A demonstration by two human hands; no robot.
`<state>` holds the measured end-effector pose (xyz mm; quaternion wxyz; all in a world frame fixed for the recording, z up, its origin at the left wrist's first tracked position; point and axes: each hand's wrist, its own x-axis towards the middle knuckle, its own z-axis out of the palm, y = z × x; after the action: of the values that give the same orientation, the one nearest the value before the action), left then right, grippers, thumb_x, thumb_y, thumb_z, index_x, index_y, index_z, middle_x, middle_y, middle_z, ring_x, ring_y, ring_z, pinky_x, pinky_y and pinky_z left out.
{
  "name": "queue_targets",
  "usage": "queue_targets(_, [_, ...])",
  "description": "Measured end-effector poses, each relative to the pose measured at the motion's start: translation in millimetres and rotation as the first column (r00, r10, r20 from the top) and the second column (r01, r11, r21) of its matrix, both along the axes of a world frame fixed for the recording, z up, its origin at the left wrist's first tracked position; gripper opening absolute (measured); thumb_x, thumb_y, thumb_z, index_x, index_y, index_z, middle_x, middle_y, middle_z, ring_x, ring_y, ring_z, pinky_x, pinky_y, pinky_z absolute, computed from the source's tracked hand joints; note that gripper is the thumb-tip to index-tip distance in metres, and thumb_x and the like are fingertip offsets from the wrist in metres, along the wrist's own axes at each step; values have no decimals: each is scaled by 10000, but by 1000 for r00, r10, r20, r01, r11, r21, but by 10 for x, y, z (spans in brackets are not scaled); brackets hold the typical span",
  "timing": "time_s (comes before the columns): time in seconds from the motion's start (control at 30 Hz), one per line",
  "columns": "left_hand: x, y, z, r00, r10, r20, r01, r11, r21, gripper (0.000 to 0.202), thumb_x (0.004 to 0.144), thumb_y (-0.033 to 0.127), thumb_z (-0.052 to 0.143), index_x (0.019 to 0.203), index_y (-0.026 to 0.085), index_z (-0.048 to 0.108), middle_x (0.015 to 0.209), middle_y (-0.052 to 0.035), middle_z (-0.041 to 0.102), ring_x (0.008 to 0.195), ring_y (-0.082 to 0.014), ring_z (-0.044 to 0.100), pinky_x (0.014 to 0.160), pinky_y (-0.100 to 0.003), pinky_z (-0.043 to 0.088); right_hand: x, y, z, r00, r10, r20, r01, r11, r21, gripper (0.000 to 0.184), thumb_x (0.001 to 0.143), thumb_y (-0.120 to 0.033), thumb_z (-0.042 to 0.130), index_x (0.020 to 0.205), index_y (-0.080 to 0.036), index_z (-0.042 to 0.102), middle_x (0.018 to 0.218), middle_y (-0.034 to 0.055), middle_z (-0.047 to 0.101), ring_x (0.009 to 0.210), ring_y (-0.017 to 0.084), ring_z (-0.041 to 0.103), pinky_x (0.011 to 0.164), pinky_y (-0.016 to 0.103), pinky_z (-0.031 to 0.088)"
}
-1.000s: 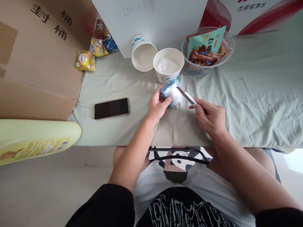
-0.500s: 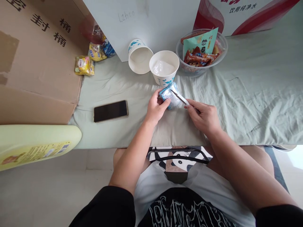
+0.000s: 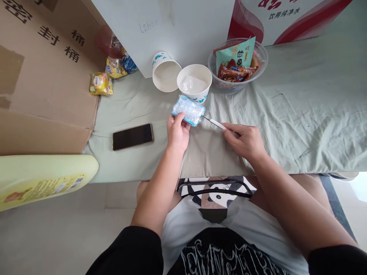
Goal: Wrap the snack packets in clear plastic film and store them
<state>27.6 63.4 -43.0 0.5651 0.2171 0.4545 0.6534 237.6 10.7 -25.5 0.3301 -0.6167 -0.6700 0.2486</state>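
Note:
My left hand (image 3: 178, 131) grips a small flat packet (image 3: 189, 110), wrapped in crinkled clear plastic with blue edges, thumb on top and fingers beneath. My right hand (image 3: 245, 139) pinches slim tweezers (image 3: 217, 123) with a pale ribbed grip. Their thin dark tip points left and reaches the packet's right end; whether it touches or enters the wrap cannot be made out. Just behind the packet stands an upright white paper cup (image 3: 204, 96) with clear plastic film inside. A second paper cup (image 3: 166, 78) lies on its side to the left of it, mouth toward me.
A clear plastic bowl (image 3: 259, 74) of snack packets stands at the back right. On the left lie a phone (image 3: 132, 136) and small yellow packets (image 3: 101, 84), beside a cardboard box (image 3: 48, 95). A white box (image 3: 189, 26) backs the cloth-covered table (image 3: 289, 126).
My left hand has moved left with the packet and turned it, so its long side now runs across. The tweezers' tip has shifted from over the packet to its right end.

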Motion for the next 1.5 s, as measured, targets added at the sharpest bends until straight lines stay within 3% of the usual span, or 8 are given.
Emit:
queue_targets(0.23, [15, -4, -127, 950, -61, -305, 96, 990, 101, 564, 756, 419, 821, 1225, 331, 519, 1193, -28, 666, 1005, -175, 692, 800, -271, 565, 195, 101, -48, 958, -251, 140, 237, 965, 109, 319, 839, -340, 600, 1077, -253, 792, 932, 64, 794, 722, 232, 687, 704, 365, 526])
queue_targets(0.37, [83, -108, -179, 712, -102, -694, 318, 929, 190, 460, 839, 469, 761, 1202, 269, 560, 1126, -55, 675, 912, -167, 670, 757, -264, 555, 234, 153, -92, 959, -220, 180, 214, 975, 51, 297, 808, -323, 609, 1063, -255, 744, 975, 69, 781, 807, 256, 694, 729, 377, 522])
queue_targets(0.47, [80, -164, -179, 493, 22, -870, 343, 914, 218, 394, 911, 471, 675, 1210, 242, 561, 1155, -85, 657, 998, -202, 660, 819, -304, 564, 249, 176, -119, 949, -216, 228, 215, 976, 32, 289, 815, -308, 597, 1073, -255, 716, 1007, 77, 770, 849, 269, 683, 723, 380, 505])
queue_targets(0.63, [-27, -130, -189, 262, 271, -926, 320, 881, 348, 523, 938, 530, 641, 1340, 224, 503, 1335, -152, 590, 1308, -297, 554, 1120, -462, 458, 299, 196, -179, 907, -231, 351, 216, 973, 81, 235, 832, -276, 565, 1019, -242, 703, 980, 101, 729, 905, 298, 638, 752, 403, 464])
queue_targets(0.87, [46, -178, -148, 43, 125, -991, 448, 884, 131, 502, 827, 403, 806, 1255, 243, 599, 1358, -132, 561, 1329, -318, 537, 1163, -495, 436, 199, 156, -187, 899, -258, 353, 180, 954, 241, 202, 891, -317, 569, 1019, -242, 706, 1074, 119, 693, 1035, 325, 598, 846, 459, 428])
queue_targets(1.13, [60, -198, -85, 107, 103, -989, 475, 869, 142, 454, 755, 386, 873, 1126, 241, 654, 1304, -116, 567, 1276, -314, 554, 1134, -472, 447, -42, 45, -160, 980, 8, 199, -66, 955, 289, 177, 919, -257, 511, 1011, -235, 661, 1000, 90, 709, 947, 261, 656, 849, 401, 505])
queue_targets(1.27, [32, -147, -84, 286, 96, -953, 406, 889, 211, 166, 908, 391, 702, 951, 236, 660, 1108, -85, 631, 1115, -251, 634, 1042, -406, 502, -203, -43, -162, 983, 142, 120, -163, 970, 181, 239, 908, -206, 513, 1109, -238, 638, 1086, 103, 708, 981, 255, 682, 818, 380, 547])
queue_targets(1.5, [11, -101, 58, 657, 6, -754, 225, 953, 203, 353, 910, 568, 659, 822, 228, 629, 825, -25, 627, 774, -160, 606, 746, -289, 513, -197, -25, -177, 981, 192, 36, -195, 967, 165, 414, 869, -318, 638, 1271, -234, 590, 1394, 147, 636, 1224, 317, 649, 953, 454, 562])
